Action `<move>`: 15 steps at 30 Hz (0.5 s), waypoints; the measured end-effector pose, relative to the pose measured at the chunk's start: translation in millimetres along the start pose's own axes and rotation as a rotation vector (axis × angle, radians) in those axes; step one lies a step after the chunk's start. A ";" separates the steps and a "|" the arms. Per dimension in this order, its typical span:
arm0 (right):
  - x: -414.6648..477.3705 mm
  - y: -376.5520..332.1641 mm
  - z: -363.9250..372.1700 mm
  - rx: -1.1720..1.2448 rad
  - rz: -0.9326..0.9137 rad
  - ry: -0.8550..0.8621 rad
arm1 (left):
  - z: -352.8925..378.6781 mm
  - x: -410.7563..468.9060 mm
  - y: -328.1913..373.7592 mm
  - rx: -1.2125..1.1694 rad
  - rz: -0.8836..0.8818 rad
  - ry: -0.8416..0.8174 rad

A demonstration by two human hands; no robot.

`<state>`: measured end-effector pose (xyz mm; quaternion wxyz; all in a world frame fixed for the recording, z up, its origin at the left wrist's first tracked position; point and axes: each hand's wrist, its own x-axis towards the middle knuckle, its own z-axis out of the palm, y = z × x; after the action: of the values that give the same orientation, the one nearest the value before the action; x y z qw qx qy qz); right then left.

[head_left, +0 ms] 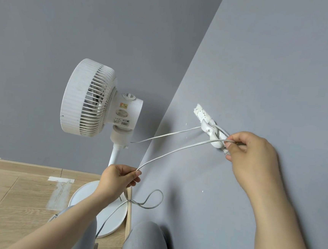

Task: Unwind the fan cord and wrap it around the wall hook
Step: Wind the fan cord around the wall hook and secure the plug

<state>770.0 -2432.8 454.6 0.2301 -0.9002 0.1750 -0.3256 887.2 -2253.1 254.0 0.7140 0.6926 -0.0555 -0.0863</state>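
The grey wall (282, 75) is filling most of the view, and the white fan (88, 98) is standing on the wood floor (4, 190) near the corner, close enough for its lead to reach the wall.

The 2 hands are working well apart. The right hand (252, 152) is pinching the cord (177, 148) right at the wall hook (212, 131), seemingly to guide a turn around it. The left hand (117, 178), lower and nearer the fan's pole, is gripping the same cord, probably to feed slack without tangling.

1 strand is running from the fan's neck to the hook, a 2nd is stretching from the hook down to the left hand, and a loose loop is hanging below that hand. At least 1 turn is already sitting on the small white hook, so the wrapping looks partway done.
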 end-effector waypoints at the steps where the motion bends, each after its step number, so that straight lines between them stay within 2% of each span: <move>1: -3.3 2.6 3.2 0.001 -0.020 0.016 | -1.2 0.4 -1.5 -0.004 -0.004 0.005; 15: -33.4 30.8 47.3 0.049 -0.103 0.165 | -3.3 11.0 -12.5 0.008 -0.046 0.049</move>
<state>772.2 -2428.7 389.2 0.2199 -0.8723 0.1387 -0.4141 898.1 -2252.4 241.0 0.7100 0.6986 -0.0224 -0.0858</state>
